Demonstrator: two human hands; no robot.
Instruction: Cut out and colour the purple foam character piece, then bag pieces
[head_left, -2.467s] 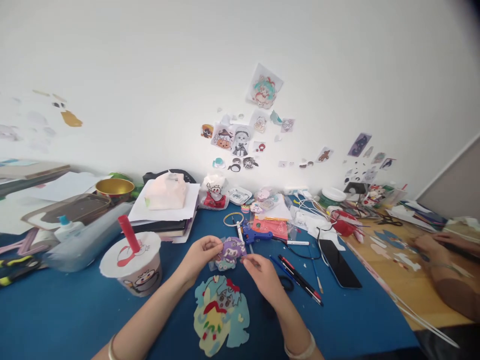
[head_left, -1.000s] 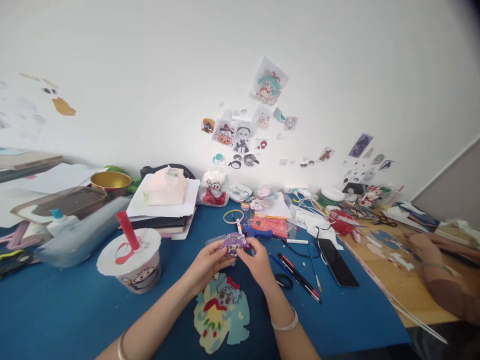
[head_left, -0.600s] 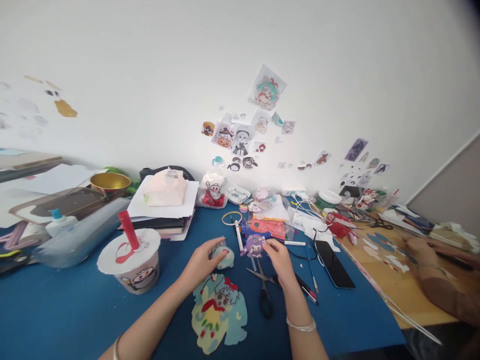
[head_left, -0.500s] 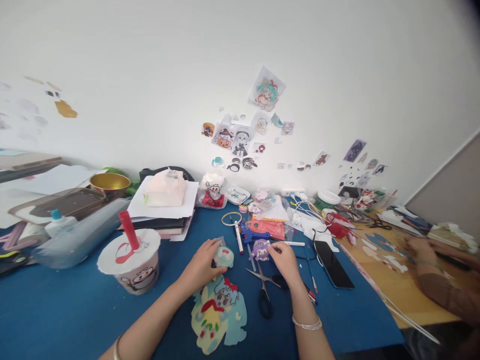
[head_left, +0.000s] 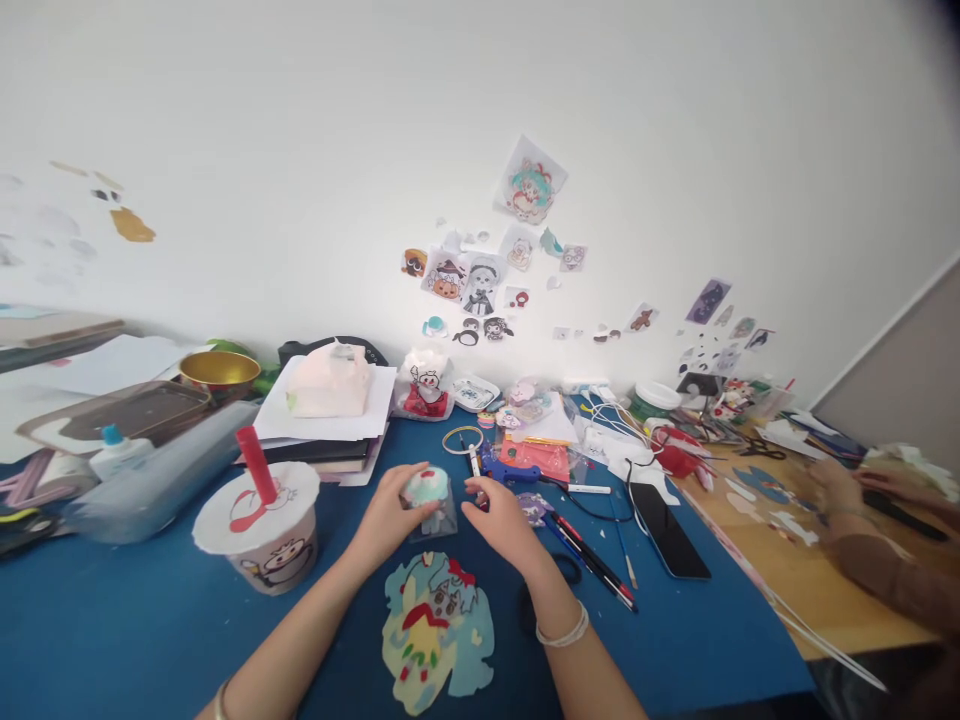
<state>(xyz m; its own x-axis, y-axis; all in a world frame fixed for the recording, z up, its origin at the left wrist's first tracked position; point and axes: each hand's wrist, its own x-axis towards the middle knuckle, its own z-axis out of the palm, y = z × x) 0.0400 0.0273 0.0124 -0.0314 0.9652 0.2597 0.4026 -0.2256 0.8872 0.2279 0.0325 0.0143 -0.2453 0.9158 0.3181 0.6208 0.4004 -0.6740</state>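
My left hand (head_left: 391, 512) grips a small round mint-green figure (head_left: 429, 487) with a clear sheet (head_left: 442, 520) under it, just above the blue table's middle. To its right, my right hand (head_left: 495, 515) is apart from the figure, thumb and fingers spread with nothing between them. A flat felt character (head_left: 439, 635) in light blue, yellow and red lies below both hands. The purple figure (head_left: 534, 509) rests right of my right hand. The black scissor handles (head_left: 566, 569) are partly covered by my right arm.
A lidded cup (head_left: 259, 525) with a red straw stands at left. Pens (head_left: 592, 560), a blue glue gun (head_left: 517, 470) and a phone (head_left: 666, 530) lie to the right. Another person's hands (head_left: 844, 490) are at the far right by the wooden table (head_left: 795, 590).
My right hand has let go of the purple figure and moved left. My left hand has shifted slightly up and left with the mint-green figure, and the clear sheet shows more.
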